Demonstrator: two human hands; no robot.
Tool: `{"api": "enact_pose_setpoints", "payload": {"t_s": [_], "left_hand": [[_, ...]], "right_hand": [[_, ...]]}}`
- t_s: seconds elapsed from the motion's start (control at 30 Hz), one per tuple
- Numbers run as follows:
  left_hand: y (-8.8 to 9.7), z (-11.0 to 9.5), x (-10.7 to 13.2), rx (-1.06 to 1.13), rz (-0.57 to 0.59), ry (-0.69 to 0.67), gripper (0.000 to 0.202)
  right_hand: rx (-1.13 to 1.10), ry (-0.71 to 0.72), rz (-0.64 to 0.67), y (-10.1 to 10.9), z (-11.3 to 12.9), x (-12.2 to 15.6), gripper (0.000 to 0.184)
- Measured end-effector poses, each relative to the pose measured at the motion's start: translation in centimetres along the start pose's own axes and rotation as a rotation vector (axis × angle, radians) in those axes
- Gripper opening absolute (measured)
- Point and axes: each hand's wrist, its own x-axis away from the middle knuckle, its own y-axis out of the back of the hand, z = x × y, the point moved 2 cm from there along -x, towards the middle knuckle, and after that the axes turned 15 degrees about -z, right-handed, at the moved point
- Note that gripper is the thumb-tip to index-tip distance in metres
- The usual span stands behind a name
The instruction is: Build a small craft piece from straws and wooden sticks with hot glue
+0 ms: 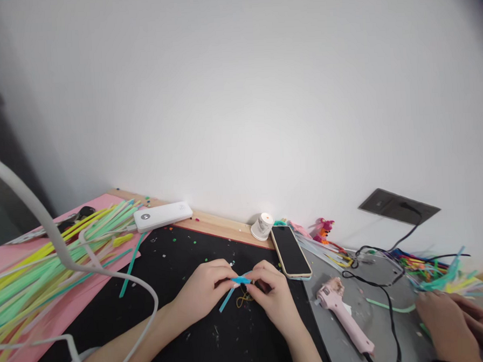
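Over the black mat (185, 340), my left hand (206, 285) and my right hand (271, 287) meet at a small blue piece (241, 280) that looks like a bent pipe cleaner. Fingertips of both hands are closed on it, one at each end. A thin blue strip (227, 299) slants down from between the fingers toward the mat. Just below the right fingertips lies a thin yellow-brown loop (243, 300), perhaps a rubber band or thread. Exactly how the blue piece joins the strip is hidden by my fingers.
Pipe cleaners (36, 289) cover pink paper on the left, with a white power bank (163, 216) behind and a white cable crossing my left arm. A paper cup (262, 226), phone (291, 251) and pink glue gun (346, 316) stand rightward. Another person's hands (451, 321) work far right.
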Motion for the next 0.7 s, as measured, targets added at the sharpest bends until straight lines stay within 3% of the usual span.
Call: {"api": "enact_pose_setpoints", "payload": {"t_s": [0.37,0.7], "left_hand": [[0.05,-0.04,0.01,-0.059,-0.001,0.023,0.016],[0.11,-0.02,-0.2,0.028,0.02,0.066,0.017]], "right_hand": [[0.024,0.021,-0.041,-0.4,-0.2,0.31,0.014],[-0.05,-0.077,-0.028,-0.21,0.14,0.06,0.012]]}}
